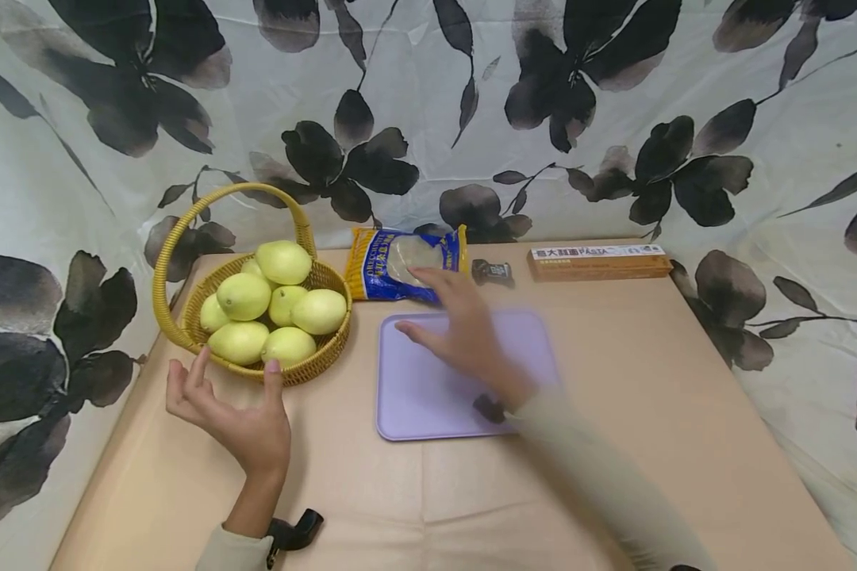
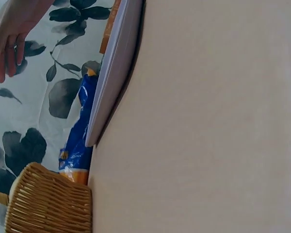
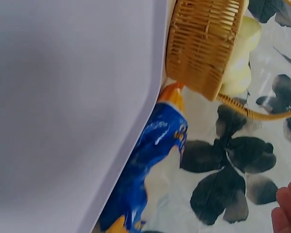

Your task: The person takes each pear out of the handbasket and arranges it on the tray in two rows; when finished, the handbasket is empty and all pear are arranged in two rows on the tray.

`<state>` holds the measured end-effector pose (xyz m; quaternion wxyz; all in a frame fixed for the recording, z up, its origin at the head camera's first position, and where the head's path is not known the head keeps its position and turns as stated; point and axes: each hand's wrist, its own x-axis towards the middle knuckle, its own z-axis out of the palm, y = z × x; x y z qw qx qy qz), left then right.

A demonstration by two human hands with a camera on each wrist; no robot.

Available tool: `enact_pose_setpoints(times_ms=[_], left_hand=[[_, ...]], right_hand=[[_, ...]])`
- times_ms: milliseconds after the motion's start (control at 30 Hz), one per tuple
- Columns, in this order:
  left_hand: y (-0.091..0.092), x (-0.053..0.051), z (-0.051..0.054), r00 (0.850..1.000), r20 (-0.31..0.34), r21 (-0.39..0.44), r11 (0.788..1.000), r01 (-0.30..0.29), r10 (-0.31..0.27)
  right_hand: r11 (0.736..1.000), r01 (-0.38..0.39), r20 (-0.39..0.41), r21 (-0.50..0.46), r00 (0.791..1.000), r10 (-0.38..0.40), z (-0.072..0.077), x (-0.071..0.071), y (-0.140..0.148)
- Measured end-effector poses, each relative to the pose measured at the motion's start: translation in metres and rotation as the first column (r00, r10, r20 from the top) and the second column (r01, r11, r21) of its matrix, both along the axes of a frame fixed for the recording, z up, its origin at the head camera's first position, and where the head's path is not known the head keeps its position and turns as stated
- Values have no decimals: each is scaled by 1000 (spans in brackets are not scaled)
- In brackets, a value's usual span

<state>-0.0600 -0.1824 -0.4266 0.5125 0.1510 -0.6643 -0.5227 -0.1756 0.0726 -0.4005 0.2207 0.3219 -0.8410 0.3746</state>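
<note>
A yellow wicker basket [image 1: 328, 349] with a tall handle holds several pale yellow-green lemon-shaped fruits [image 1: 244, 296] at the left of the table. In front of it my left hand [image 1: 239, 420] is raised, palm up, fingers loosely bent, with nothing in it. My right hand [image 1: 471, 329] hovers above a lilac tray [image 1: 407, 396], fingers spread and holding nothing. Its fingertips overlap, in the head view, a blue and yellow plastic packet [image 1: 400, 266] behind the tray; contact cannot be told. The right wrist view shows the packet [image 3: 150, 160] between the tray and the cloth.
A small dark wrapped piece [image 1: 493, 272] lies right of the packet. At the back right is a long orange pasta box [image 1: 600, 262] with a white label. A floral cloth [image 1: 428, 103] hangs behind the beige table [image 1: 657, 373].
</note>
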Motion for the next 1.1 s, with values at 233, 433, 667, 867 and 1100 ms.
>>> enact_pose_setpoints(times_ms=[233,433,667,867,1100], left_hand=[[-19,-9,-31,993,98,144,988,52,-67],[-27,-11,-46,980,112,222,965,139,-167],[-32,-12,-52,972,93,262,947,185,-216],[-34,-12,-55,970,106,262,947,186,-219],[-32,-12,-56,959,156,260,947,190,-235]], right_hand=[[997,-77,17,10,997,77,-2,-5,-25],[993,-111,65,50,992,108,-8,-12,-48],[979,-188,182,75,968,172,-10,-24,-79],[963,-252,249,98,943,222,-12,-39,-103],[941,-272,310,200,929,203,-14,-52,-120]])
